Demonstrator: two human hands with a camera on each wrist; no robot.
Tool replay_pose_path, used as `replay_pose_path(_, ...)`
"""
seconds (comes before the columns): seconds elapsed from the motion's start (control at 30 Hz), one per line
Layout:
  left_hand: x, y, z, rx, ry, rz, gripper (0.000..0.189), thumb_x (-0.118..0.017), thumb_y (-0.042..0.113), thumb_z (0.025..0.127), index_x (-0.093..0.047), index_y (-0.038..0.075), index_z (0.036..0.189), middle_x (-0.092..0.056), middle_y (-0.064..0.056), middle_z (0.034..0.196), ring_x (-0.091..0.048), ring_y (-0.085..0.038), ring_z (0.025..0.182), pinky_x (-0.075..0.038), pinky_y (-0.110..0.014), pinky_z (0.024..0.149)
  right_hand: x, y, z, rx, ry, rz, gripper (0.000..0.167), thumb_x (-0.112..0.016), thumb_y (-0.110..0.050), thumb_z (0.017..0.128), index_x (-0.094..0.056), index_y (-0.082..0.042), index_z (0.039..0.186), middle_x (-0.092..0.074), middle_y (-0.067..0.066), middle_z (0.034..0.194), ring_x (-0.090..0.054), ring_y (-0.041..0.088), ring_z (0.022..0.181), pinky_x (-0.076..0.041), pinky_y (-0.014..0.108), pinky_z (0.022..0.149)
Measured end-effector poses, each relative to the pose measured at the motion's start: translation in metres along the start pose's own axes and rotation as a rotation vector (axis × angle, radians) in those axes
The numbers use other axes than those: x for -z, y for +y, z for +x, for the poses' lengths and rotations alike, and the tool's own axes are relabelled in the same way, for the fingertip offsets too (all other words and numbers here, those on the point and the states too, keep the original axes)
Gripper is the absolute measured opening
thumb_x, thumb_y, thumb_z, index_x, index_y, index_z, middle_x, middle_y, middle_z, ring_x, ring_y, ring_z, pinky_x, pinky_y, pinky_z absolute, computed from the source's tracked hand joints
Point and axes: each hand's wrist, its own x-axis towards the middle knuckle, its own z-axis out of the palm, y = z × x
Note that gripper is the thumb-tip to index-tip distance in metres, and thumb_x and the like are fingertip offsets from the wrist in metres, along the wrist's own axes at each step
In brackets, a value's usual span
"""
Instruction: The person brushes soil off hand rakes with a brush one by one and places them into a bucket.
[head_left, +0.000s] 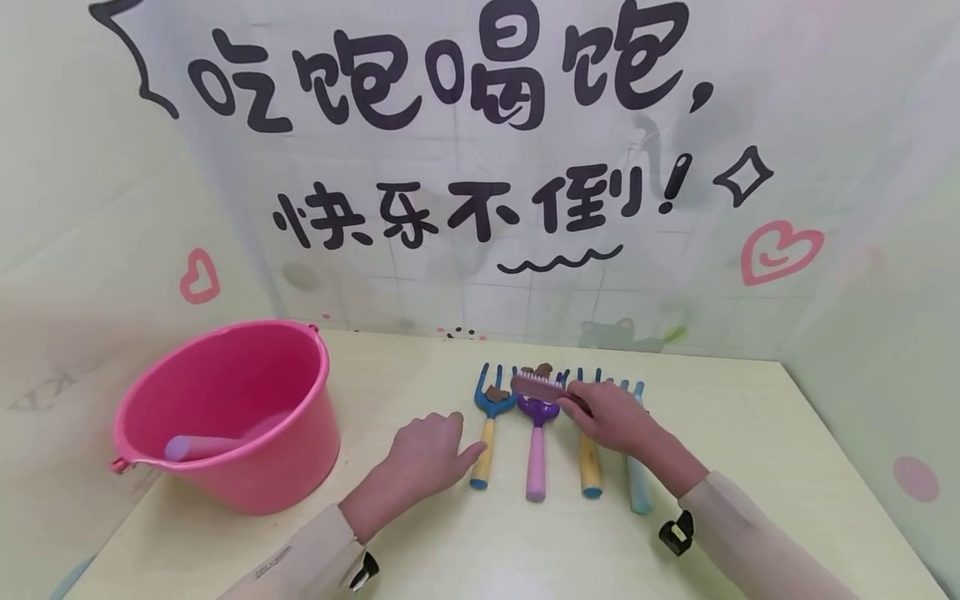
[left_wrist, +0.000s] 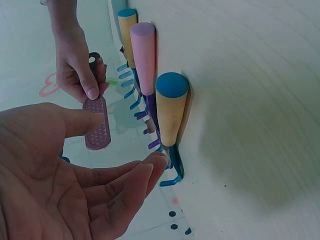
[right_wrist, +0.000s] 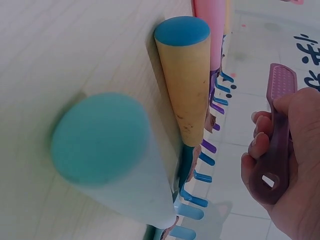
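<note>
Several toy hand rakes lie side by side, tines toward the back wall. In the head view, my right hand (head_left: 611, 412) grips a small purple brush (head_left: 540, 386) by its handle, bristles down over the purple-headed rake with a pink handle (head_left: 536, 467). My left hand (head_left: 423, 458) holds nothing, its thumb right by the yellow handle of the leftmost blue rake (head_left: 486, 450); its fingers (left_wrist: 115, 185) bend loosely in the left wrist view. Brown clumps (head_left: 495, 393) sit on the tines. Another yellow-handled rake (head_left: 589, 467) and a light blue one (head_left: 639, 487) lie to the right, partly behind my right hand.
A pink bucket (head_left: 307, 450) stands at the table's left, with a pale purple-ended handle (head_left: 202, 447) inside it. A printed curtain (head_left: 420, 283) hangs behind the pale wooden table (head_left: 750, 442) and around its sides.
</note>
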Motion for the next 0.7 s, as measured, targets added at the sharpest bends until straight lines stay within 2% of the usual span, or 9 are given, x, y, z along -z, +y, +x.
replay_pose_path(0.17,-0.004,0.006,0.011,0.008,-0.074,-0.039,0.046,-0.065,0.05,0.097,-0.055,0.009,0.079,-0.047,-0.002,0.062,-0.045,-0.015,0.049,-0.033,-0.027,0.044,0.0,-0.001,0.001,-0.002,0.002,-0.011,0.024,-0.063,-0.021,0.102,-0.056,-0.016,0.08,-0.042,-0.01,0.06,-0.037,0.006,0.053,-0.034,0.026,0.051)
replay_pose_path(0.3,-0.013,0.009,0.02,0.032,-0.122,-0.029,0.047,-0.065,0.051,0.096,-0.055,0.009,0.078,-0.047,-0.003,0.064,-0.046,-0.015,0.05,-0.033,-0.026,0.045,-0.001,-0.003,0.003,0.014,-0.006,-0.005,0.022,-0.063,-0.019,0.102,-0.057,-0.016,0.081,-0.042,-0.01,0.061,-0.037,0.006,0.053,-0.033,0.026,0.05)
replay_pose_path(0.5,-0.022,0.012,0.032,0.047,-0.135,0.003,0.047,-0.064,0.051,0.097,-0.056,0.009,0.078,-0.051,-0.003,0.065,-0.049,-0.016,0.052,-0.037,-0.027,0.046,-0.001,-0.007,0.005,0.007,-0.013,0.021,0.019,-0.063,-0.017,0.102,-0.06,-0.014,0.083,-0.043,-0.009,0.061,-0.037,0.007,0.053,-0.033,0.026,0.05)
replay_pose_path(0.7,-0.025,0.015,0.041,0.069,-0.142,-0.011,0.046,-0.065,0.048,0.097,-0.057,0.009,0.075,-0.05,-0.003,0.064,-0.049,-0.016,0.053,-0.036,-0.027,0.047,-0.001,-0.007,0.005,-0.003,-0.027,0.036,0.016,-0.063,-0.017,0.102,-0.063,-0.011,0.087,-0.045,-0.009,0.062,-0.038,0.006,0.053,-0.034,0.025,0.05)
